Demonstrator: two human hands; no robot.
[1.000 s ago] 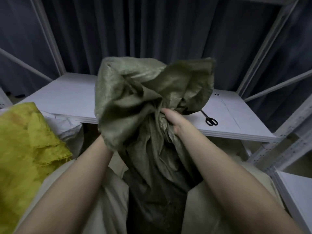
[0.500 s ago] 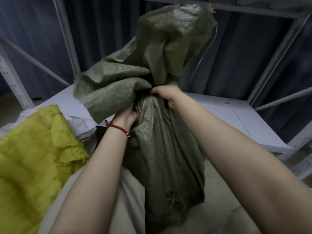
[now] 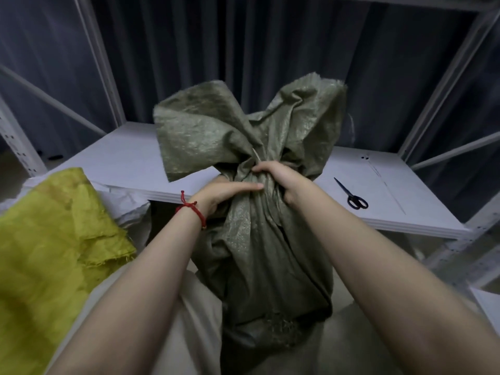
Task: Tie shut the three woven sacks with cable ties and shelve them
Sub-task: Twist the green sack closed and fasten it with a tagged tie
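bare shelf [image 3: 121, 161] left of green sack [image 3: 259, 239], scissors [image 3: 351, 194] right

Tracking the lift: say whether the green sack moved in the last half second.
Yes, down. The top of the green sack reached the upper beam then; now it is well below, nearer the shelf board.

The yellow sack [image 3: 54, 239] is cut off by the left and bottom edges. The left hand [image 3: 221, 193] has its fingers hidden behind the neck of the green sack [image 3: 257, 253]. The white sack [image 3: 131, 209] is mostly covered by the yellow one.
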